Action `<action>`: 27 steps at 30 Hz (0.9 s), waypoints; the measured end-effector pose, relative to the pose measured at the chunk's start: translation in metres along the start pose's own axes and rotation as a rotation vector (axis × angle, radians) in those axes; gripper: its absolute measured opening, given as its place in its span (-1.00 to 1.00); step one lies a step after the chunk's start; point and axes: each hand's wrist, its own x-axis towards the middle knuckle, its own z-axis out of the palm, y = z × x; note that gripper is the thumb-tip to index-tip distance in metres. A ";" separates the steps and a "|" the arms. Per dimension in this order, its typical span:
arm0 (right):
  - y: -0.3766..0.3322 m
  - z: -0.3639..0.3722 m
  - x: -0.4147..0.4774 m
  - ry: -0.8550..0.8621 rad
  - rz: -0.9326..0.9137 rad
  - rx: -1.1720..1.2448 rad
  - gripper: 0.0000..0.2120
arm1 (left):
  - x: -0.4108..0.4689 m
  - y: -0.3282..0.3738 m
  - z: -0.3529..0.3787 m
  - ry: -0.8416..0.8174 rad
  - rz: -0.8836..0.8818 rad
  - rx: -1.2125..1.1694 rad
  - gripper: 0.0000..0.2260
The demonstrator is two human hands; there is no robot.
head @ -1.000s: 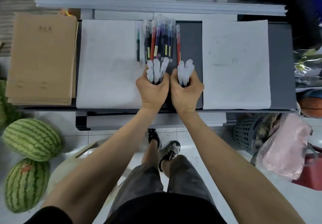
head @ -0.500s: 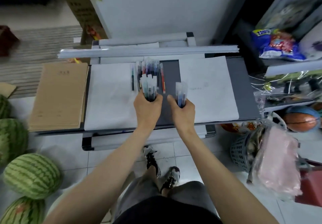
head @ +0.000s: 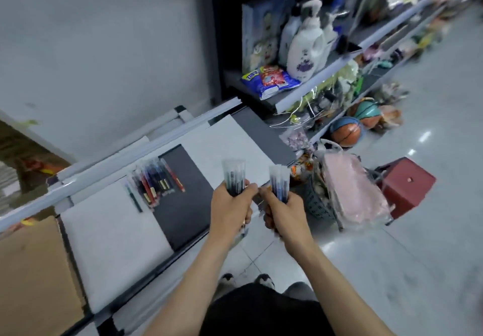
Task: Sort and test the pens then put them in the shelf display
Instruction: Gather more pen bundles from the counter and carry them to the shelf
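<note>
My left hand (head: 231, 211) grips an upright bundle of dark pens (head: 234, 176) with clear caps. My right hand (head: 283, 214) grips a second bundle of blue pens (head: 279, 183), also upright. Both hands hover side by side over the near right edge of the grey table (head: 264, 133). A row of several more pens (head: 154, 181), red, blue and black, lies on the table to the left, with one green pen beside it. The shelf display (head: 321, 70) stands to the upper right, apart from both hands.
White paper sheets (head: 112, 234) and a brown notebook stack (head: 34, 273) lie on the table. The shelves hold a snack bag (head: 270, 81), lotion bottles (head: 305, 48) and basketballs (head: 345, 130). A basket with a pink bag (head: 351, 192) and a red stool (head: 406, 185) stand on the floor at right.
Both hands have lifted their pen bundles off the table and carried them right. The view has swung right toward the shelves; the watermelons have gone out of sight.
</note>
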 end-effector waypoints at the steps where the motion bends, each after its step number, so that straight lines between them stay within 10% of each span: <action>1: 0.002 -0.008 -0.004 0.045 -0.015 0.017 -0.71 | -0.003 -0.002 0.009 -0.052 0.001 0.020 -0.81; 13: 0.034 -0.150 -0.073 0.608 0.063 0.254 -0.63 | -0.041 -0.040 0.143 -0.558 -0.107 0.327 -0.78; 27: 0.060 -0.432 -0.135 0.861 0.056 0.445 -0.71 | -0.154 -0.073 0.427 -0.854 -0.145 0.454 -0.78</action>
